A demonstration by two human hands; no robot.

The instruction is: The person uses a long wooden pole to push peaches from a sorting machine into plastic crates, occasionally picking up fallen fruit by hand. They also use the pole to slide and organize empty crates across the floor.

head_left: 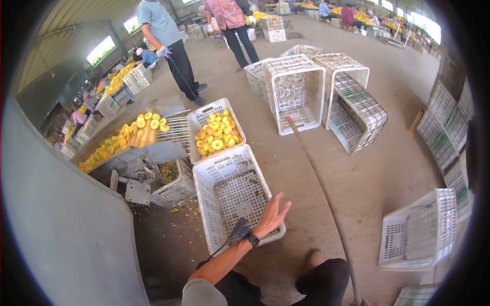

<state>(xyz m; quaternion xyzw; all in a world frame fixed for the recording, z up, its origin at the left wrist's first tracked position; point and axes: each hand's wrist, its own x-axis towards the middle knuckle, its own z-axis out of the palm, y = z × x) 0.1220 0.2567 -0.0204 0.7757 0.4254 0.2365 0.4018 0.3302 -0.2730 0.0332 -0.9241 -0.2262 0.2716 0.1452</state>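
Observation:
My left hand [273, 218] is open, fingers apart, over the near right side of a white plastic crate [203, 204]. Inside, that crate holds only some dark residue. A dark watch [251, 238] is on my left wrist, and a black device with a cord [238, 230] shows beside it. A long thin pole [322, 186] slants from the bottom edge up to the upright crates. Only a sliver of my right hand [363, 303] shows at the pole's near end, closed around it. Beyond the near crate, another crate [192, 136] contains halved yellow peaches [218, 133].
Peach halves [122, 136] lie on a conveyor ending at metal rods [173, 128]. A grey metal panel [61, 219] stands left. Crates on their sides [296, 94] are ahead; another crate [418, 229] is right. Two people [166, 38] stand beyond; several others sit farther back.

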